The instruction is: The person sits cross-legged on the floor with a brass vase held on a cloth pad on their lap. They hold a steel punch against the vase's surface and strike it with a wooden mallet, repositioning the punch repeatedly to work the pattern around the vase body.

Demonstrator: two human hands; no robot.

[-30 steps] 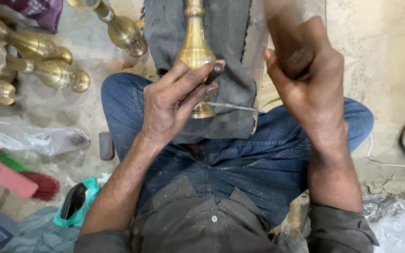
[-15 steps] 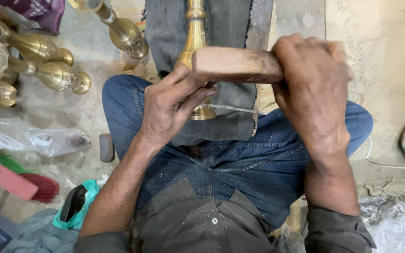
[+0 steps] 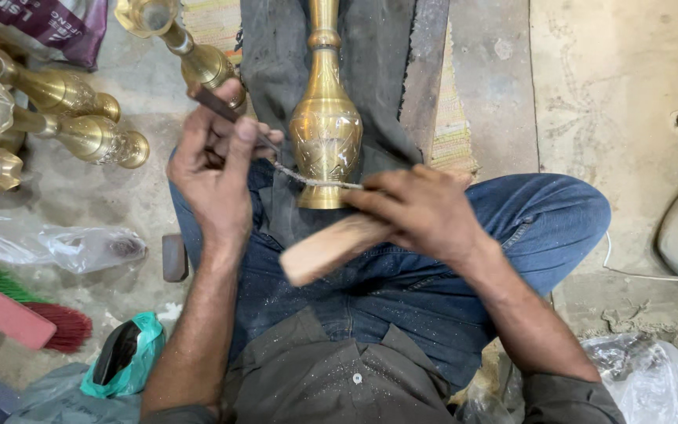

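Nearest the camera, the person's lap in blue jeans [image 3: 402, 314] is dusted with fine filings. Just above it the right hand [image 3: 425, 212] has come down from its raised position of a moment ago and now holds the pale wooden block [image 3: 331, 250] low and flat, fingers wrapped round it, one end touching a thin cord [image 3: 315, 180] at the foot of the brass vase [image 3: 325, 126]. The left hand [image 3: 217, 169] has lifted off the vase and pinches a slim dark tool [image 3: 217, 106], fingers closed on it. The striking pose has given way to a pause beside the vase, which lies along a dark cloth [image 3: 276, 71]. Farther left, more brass vases [image 3: 80, 118] lie on the floor.
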